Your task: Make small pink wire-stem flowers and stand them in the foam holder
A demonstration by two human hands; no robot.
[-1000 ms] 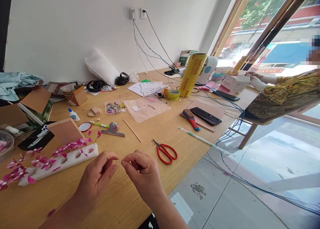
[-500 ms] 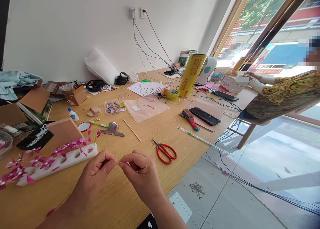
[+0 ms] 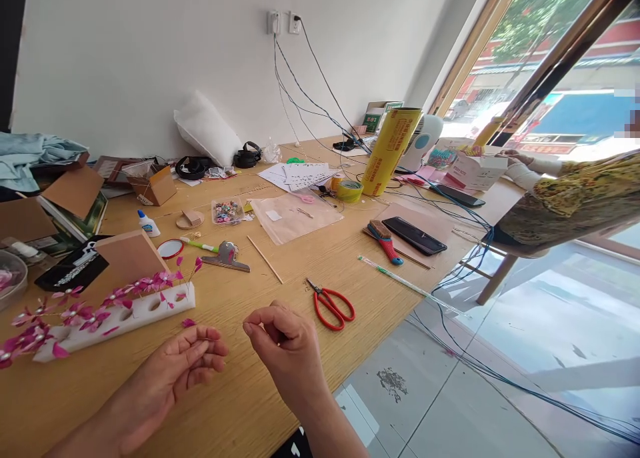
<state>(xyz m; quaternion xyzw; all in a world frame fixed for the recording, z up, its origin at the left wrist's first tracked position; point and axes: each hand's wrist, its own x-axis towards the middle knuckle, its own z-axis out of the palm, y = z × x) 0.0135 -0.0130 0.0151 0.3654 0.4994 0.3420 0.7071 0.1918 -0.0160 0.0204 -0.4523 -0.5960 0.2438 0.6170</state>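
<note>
My left hand (image 3: 193,361) is turned palm up, its thumb pressed against the half-curled fingers. A thin line, possibly wire, shows at the thumb tip, but I cannot make out what is held. Just past its knuckles is a magenta petal (image 3: 188,323). My right hand (image 3: 285,338) pinches thumb and forefinger together; anything between them is too fine to name. Red-handled pliers (image 3: 334,309) lie beside it on the wooden table (image 3: 240,391). Left of my hands, sprays of magenta flowers (image 3: 95,318) stand in a white foam block with holes (image 3: 135,321).
Farther back are a wooden stick (image 3: 265,259), a metal clip (image 3: 226,258), a glue bottle (image 3: 149,223), a bead box (image 3: 227,211), a brush (image 3: 385,241) and a black phone (image 3: 415,235). A yellow roll (image 3: 391,151) stands upright. Cables (image 3: 487,235) hang over the right edge, near a seated person (image 3: 565,205).
My left hand has moved left and down, away from the right, and turned palm up with its fingers loosened. The magenta petal now shows beside it. My right hand keeps its pinch.
</note>
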